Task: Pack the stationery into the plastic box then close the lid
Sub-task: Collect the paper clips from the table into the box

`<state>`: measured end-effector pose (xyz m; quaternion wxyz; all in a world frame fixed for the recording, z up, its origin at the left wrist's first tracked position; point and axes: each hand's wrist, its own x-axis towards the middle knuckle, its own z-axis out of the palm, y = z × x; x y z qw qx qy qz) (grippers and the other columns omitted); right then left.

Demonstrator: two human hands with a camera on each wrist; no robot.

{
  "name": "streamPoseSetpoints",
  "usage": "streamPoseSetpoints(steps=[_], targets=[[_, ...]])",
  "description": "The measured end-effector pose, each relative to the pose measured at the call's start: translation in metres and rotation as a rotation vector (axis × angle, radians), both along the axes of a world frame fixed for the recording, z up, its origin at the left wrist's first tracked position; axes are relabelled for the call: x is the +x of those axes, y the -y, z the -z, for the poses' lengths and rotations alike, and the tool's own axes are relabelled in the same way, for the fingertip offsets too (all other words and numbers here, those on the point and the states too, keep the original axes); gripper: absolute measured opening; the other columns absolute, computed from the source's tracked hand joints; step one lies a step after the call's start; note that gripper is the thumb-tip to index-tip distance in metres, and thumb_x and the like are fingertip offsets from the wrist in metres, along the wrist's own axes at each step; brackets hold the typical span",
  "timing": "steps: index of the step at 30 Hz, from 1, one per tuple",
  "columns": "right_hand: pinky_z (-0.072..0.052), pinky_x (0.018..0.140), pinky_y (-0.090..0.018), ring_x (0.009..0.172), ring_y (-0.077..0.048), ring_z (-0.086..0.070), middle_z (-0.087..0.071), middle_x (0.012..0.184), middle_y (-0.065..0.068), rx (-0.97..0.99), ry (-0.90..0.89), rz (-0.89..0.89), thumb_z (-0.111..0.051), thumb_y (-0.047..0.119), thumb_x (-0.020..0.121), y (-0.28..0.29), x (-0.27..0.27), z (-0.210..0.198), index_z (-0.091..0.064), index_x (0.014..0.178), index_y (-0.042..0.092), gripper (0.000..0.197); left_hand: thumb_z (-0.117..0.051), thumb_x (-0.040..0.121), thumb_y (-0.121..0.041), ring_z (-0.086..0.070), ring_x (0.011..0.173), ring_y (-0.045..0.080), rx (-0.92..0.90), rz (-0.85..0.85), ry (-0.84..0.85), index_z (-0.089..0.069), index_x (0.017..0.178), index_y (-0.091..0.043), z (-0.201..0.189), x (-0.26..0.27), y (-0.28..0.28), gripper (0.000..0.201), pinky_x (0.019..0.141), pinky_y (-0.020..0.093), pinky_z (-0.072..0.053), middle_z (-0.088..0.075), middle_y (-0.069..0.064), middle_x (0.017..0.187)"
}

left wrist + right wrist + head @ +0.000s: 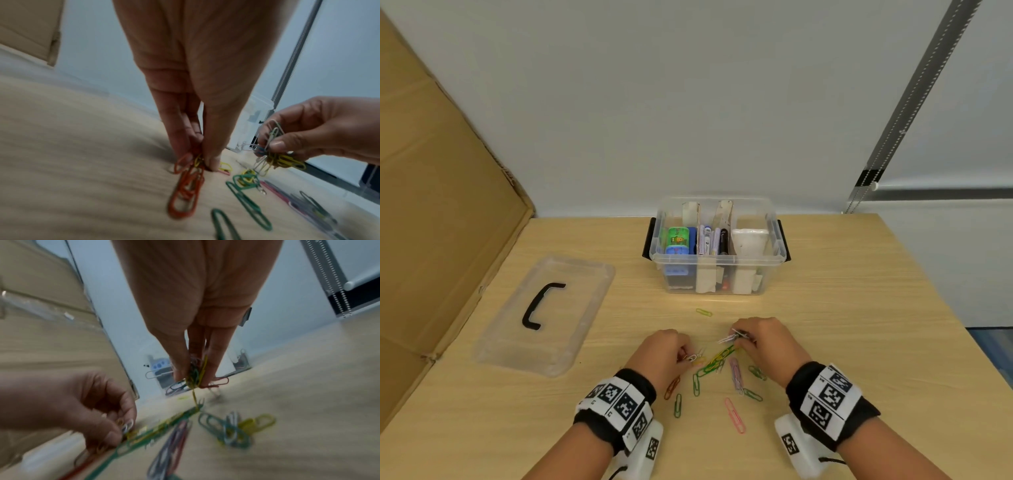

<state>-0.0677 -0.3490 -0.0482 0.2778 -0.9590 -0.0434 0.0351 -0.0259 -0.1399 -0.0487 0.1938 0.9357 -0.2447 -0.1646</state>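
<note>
Both my hands pinch clips: left hand (pixel 666 349) low at the loose paper clips (pixel 714 363), right hand (pixel 758 339) with its bunch nearer the plastic box (pixel 774 260) straight ahead.

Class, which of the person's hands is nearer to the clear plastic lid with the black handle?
Left. The left hand is just right of the clear plastic lid with the black handle; the right hand lies farther right, beyond the loose paper clips.

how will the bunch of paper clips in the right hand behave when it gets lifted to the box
The bunch of paper clips is pinched in the right hand with loops sticking out loosely, so a few could slip free. A yellow one trails toward the table, probably hooked, so it may drag others up. Thin wire: likely very light.
</note>
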Motion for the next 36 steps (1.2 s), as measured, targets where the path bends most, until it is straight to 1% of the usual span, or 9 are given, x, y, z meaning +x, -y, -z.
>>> streamPoseSetpoints(steps=[7,16,20,23,25,29,32,34,36], targets=[[-0.045,0.068,-0.01,0.079,-0.006,-0.063,-0.066,0.082,0.009,0.217,-0.017,0.094,-0.066,0.018,0.087,0.021,0.008,-0.063,-0.071,0.096,0.023,0.012,-0.071,0.079,-0.031,-0.05,0.065,-0.001,-0.136,-0.05,-0.092,-0.067,0.083,-0.027,-0.004,0.003,-0.005,0.007,0.062,0.009,-0.039,-0.059,-0.016,0.077],[-0.055,0.073,-0.024,0.073,-0.015,-0.068,-0.072,0.081,-0.004,0.346,0.117,0.171,-0.069,0.013,0.085,0.047,0.061,-0.139,-0.072,0.095,0.017,0.011,-0.068,0.082,-0.018,-0.054,0.068,0.001,-0.249,-0.086,-0.045,-0.064,0.083,-0.03,-0.022,0.005,-0.011,0.012,0.063,0.006,-0.043,-0.058,-0.015,0.073],[-0.056,0.074,-0.027,0.077,-0.017,-0.068,-0.071,0.083,-0.004,0.198,0.104,0.178,-0.067,0.015,0.086,0.048,0.092,-0.14,-0.072,0.096,0.016,0.011,-0.069,0.082,-0.02,-0.054,0.067,0.002,-0.257,-0.091,-0.029,-0.064,0.081,-0.03,-0.026,0.006,-0.013,0.012,0.063,0.008,-0.043,-0.059,-0.015,0.073],[-0.043,0.06,-0.018,0.067,-0.011,-0.056,-0.062,0.076,0.002,-0.054,0.069,0.147,-0.067,0.016,0.087,0.044,0.114,-0.131,-0.071,0.096,0.012,0.011,-0.069,0.082,-0.02,-0.053,0.067,0.002,-0.26,-0.099,-0.029,-0.064,0.082,-0.029,-0.027,0.005,-0.014,0.01,0.063,0.007,-0.043,-0.058,-0.015,0.073],[-0.037,0.058,-0.018,0.068,-0.012,-0.052,-0.058,0.077,0.002,-0.192,-0.021,0.133,-0.066,0.016,0.087,0.04,0.13,-0.121,-0.07,0.096,0.01,0.011,-0.069,0.082,-0.021,-0.054,0.068,0.002,-0.264,-0.103,-0.029,-0.064,0.082,-0.03,-0.027,0.004,-0.014,0.01,0.063,0.007,-0.043,-0.059,-0.015,0.074],[-0.047,0.072,-0.026,0.079,-0.021,-0.056,-0.065,0.092,-0.009,-0.425,-0.206,0.132,-0.066,0.012,0.086,0.026,0.153,-0.11,-0.069,0.099,0.006,0.015,-0.07,0.081,-0.021,-0.055,0.069,0.003,-0.28,-0.112,-0.036,-0.065,0.083,-0.03,-0.026,0.003,-0.015,0.011,0.065,0.009,-0.045,-0.061,-0.015,0.077],[-0.053,0.081,-0.03,0.08,-0.023,-0.059,-0.063,0.09,-0.003,-0.538,-0.275,0.091,-0.066,0.024,0.083,0.045,0.18,-0.075,-0.067,0.103,0.013,0.023,-0.071,0.081,-0.02,-0.056,0.07,0.004,-0.294,-0.122,-0.034,-0.064,0.083,-0.031,-0.026,0.002,-0.016,0.012,0.065,0.008,-0.045,-0.063,-0.013,0.079],[-0.053,0.089,-0.034,0.092,-0.022,-0.064,-0.067,0.109,0.001,-0.595,-0.229,0.057,-0.064,0.037,0.08,0.049,0.178,-0.071,-0.064,0.116,0.029,0.037,-0.071,0.081,-0.02,-0.057,0.07,0.005,-0.312,-0.13,-0.031,-0.065,0.082,-0.03,-0.025,0.0,-0.016,0.012,0.064,0.009,-0.045,-0.065,-0.009,0.081],[-0.048,0.098,-0.033,0.109,-0.023,-0.06,-0.063,0.123,-0.001,-0.504,-0.251,0.078,-0.059,0.026,0.089,0.048,0.174,-0.072,-0.062,0.121,0.019,0.033,-0.071,0.08,-0.019,-0.056,0.069,0.005,-0.325,-0.138,-0.03,-0.066,0.082,-0.03,-0.024,-0.001,-0.017,0.012,0.064,0.009,-0.045,-0.066,-0.006,0.083]])
